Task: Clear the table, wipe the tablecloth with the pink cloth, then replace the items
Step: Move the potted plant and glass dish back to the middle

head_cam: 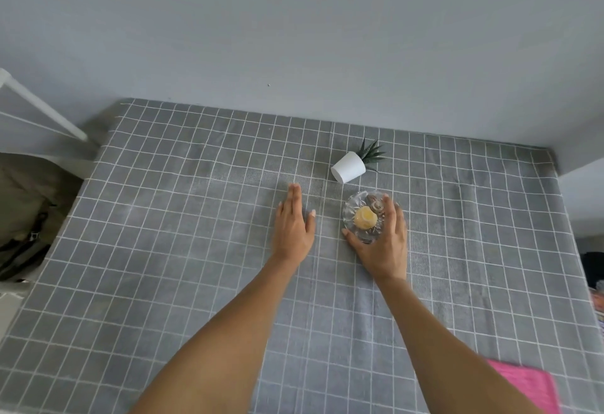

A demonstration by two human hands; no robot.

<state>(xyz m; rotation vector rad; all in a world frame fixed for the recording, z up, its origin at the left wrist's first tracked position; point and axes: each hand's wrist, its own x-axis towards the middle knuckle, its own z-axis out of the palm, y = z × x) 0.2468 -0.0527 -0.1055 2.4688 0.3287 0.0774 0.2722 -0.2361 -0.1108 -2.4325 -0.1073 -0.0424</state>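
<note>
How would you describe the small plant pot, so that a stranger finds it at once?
Look at the grey checked tablecloth, toward its far edge by the wall. Just beyond the glass dish lies the white plant pot. Unlike the dish, it is opaque, tipped over, with spiky green leaves.

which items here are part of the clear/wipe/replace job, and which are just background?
Job:
- glass dish with shells, right hand around it
- white plant pot, lying on its side
- pink cloth, near right corner
- grey checked tablecloth, left hand flat on it

Background:
- dark bag, left of table
- white rail
</note>
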